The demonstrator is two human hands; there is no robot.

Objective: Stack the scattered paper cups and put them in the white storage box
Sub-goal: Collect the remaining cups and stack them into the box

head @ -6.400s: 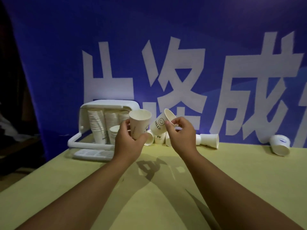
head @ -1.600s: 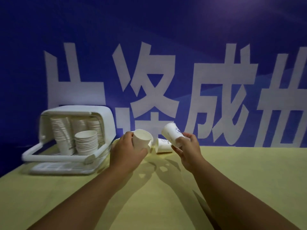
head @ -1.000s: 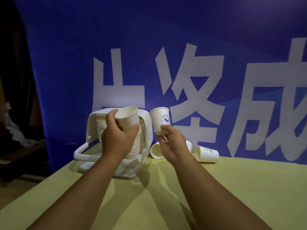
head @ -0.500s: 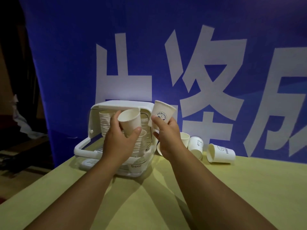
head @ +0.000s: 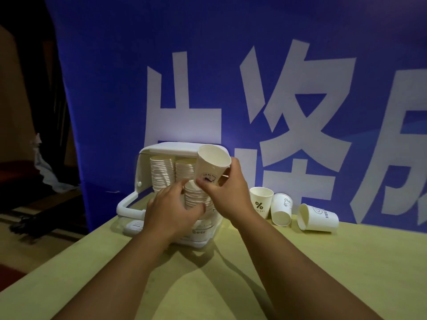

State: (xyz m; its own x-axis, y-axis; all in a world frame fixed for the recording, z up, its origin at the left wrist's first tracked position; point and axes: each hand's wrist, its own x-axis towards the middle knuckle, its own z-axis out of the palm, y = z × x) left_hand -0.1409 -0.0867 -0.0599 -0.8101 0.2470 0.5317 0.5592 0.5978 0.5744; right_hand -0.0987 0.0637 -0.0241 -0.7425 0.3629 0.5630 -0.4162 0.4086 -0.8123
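The white storage box (head: 172, 147) stands open at the table's back left, with tall cup stacks (head: 161, 173) inside. My left hand (head: 169, 210) reaches into its opening, thumb and fingers curled round the short front cup stack (head: 196, 198). My right hand (head: 227, 192) pinches a single printed paper cup (head: 211, 165) by its base, tilted, just above that front stack. Three loose cups sit right of the box: an upright "%" cup (head: 261, 202), a cup on its side (head: 281, 212) and a "HELLO" cup on its side (head: 317, 218).
The yellow-green table (head: 323, 262) ends at a left edge beside a dark floor. A blue banner (head: 208, 65) with large white characters hangs right behind the box and cups. The box's lowered front flap (head: 128, 207) juts toward the table's left edge.
My left hand has lowered its cup onto the front stack in the box and now grips that stack. My right hand has carried its cup left, over the box opening.
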